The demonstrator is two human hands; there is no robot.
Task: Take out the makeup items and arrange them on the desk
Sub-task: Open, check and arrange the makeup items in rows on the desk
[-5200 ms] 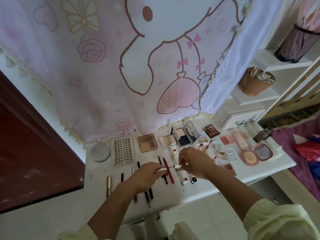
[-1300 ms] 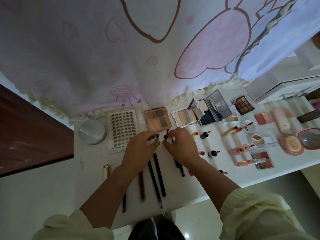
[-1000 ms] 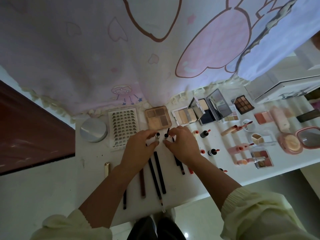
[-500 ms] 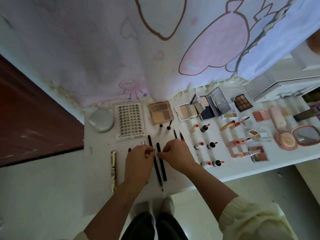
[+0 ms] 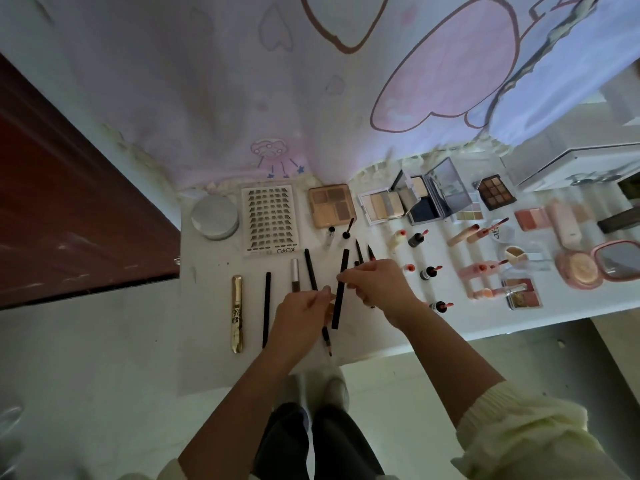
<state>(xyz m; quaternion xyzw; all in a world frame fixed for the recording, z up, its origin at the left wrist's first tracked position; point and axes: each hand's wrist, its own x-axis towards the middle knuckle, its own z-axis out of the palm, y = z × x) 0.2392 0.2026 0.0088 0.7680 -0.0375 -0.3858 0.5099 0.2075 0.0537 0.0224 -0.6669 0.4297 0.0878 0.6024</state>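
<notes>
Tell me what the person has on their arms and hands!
Both arms wear pale, creamy yellow sleeves of soft, crinkly cloth, pushed up past the wrists so the forearms are bare. The right sleeve bunches in thick folds with a gathered cuff; only a bit of the left sleeve peeks in at the bottom edge. The left hand and right hand are bare: no gloves, rings, watch or bracelets show.

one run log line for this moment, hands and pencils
left hand: on thin black pencil | right hand: pinching black stick pencil | desk: palettes, tubes laid out
</notes>
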